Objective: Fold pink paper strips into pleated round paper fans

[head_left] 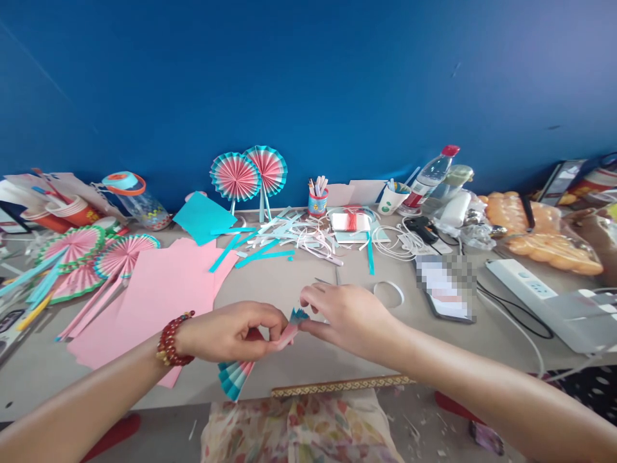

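Between my hands is a pleated paper fan (234, 379), pink in the middle with teal edges, partly hidden by my fingers. My left hand (236, 331), with a red bead bracelet at the wrist, is closed around its folds; one teal-edged end spreads out below the palm. At the fan's other end, where teal tips stick up, my right hand (349, 315) pinches the pleats between thumb and curled fingers. Scissors (336, 276) lie just behind my right hand, mostly covered by it. A white ring (389, 294) rests right of them.
Pink paper sheets (168, 276) lie left, beside finished paper fans (128, 254). Two round fans (236, 177) stand against the blue wall. Paper strips (279, 238) are heaped behind. A phone (446, 289) and power strip (530, 296) sit right; a patterned strip (342, 386) lies along the front edge.
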### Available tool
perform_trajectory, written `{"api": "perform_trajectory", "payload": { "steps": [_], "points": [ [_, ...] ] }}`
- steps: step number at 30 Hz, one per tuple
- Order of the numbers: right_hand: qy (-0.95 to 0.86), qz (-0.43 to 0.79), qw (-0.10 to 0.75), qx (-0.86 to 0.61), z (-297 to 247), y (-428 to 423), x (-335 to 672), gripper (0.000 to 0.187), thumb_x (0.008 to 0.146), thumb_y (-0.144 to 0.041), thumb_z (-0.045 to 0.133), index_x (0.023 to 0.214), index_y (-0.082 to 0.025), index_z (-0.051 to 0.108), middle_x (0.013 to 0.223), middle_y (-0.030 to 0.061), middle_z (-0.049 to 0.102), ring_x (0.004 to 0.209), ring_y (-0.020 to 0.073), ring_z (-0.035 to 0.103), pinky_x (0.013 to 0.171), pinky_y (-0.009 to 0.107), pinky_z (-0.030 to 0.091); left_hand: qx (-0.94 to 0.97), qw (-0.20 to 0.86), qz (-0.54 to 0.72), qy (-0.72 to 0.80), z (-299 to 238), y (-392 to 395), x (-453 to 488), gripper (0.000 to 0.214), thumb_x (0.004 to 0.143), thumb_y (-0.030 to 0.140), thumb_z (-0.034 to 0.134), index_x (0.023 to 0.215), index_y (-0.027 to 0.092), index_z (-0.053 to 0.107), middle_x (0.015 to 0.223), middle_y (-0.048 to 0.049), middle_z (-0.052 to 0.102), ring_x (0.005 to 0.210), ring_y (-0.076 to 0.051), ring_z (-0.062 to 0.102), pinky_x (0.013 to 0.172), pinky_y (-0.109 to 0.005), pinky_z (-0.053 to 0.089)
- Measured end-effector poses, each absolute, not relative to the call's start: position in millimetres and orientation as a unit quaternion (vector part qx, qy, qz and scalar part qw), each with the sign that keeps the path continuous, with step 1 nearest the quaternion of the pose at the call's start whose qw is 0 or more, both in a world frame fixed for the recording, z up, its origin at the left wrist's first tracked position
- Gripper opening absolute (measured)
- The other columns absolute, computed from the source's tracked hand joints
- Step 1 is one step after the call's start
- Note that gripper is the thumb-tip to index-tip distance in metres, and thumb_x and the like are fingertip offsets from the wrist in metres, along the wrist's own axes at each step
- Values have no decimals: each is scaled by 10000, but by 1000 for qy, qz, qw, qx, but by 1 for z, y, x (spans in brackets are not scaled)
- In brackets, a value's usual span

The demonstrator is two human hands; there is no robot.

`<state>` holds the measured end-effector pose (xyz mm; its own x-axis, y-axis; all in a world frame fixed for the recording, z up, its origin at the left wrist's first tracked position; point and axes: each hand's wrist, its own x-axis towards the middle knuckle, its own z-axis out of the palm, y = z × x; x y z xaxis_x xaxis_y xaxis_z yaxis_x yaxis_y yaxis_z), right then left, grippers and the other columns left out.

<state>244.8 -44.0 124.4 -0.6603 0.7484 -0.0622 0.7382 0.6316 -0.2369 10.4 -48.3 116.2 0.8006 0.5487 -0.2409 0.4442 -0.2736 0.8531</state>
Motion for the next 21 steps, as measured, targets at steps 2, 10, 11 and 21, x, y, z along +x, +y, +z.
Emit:
{"api": "perform_trajectory", "payload": {
  "steps": [2, 10, 11, 21],
  "points": [
    [-900, 111, 15, -422, 122, -45, 245, 266, 889, -479, 593, 960, -222, 597, 808, 16, 703, 639, 162, 630, 499, 247, 178, 804, 501, 52, 315, 116, -49, 10, 202, 899, 322, 507, 751, 186, 516, 960, -55, 631, 845, -171, 609, 763, -245, 481],
    [-907, 53, 19, -417, 116, -48, 244, 235, 931, -443, 534, 952, -216, 590, 736, 16, 708, 610, 167, 638, 495, 271, 141, 835, 435, 63, 330, 119, -46, 6, 114, 902, 269, 477, 852, 202, 555, 984, -29, 653, 903, -158, 602, 1001, -310, 392],
    [-907, 46, 20, -419, 117, -48, 244, 223, 933, -428, 532, 947, -212, 588, 736, 18, 706, 610, 164, 637, 496, 274, 139, 831, 434, 70, 341, 118, -46, 6, 115, 898, 288, 493, 921, 208, 572, 1027, -39, 650, 949, -171, 597, 957, -293, 423],
    [-899, 38, 29, -436, 118, -48, 233, 231, 938, -431, 525, 942, -205, 571, 781, 38, 716, 643, 166, 653, 502, 285, 149, 743, 457, 157, 463, 96, -52, 31, 206, 910, 373, 500, 866, 186, 573, 797, -15, 683, 731, -155, 653, 657, -235, 457]
  ]
}}
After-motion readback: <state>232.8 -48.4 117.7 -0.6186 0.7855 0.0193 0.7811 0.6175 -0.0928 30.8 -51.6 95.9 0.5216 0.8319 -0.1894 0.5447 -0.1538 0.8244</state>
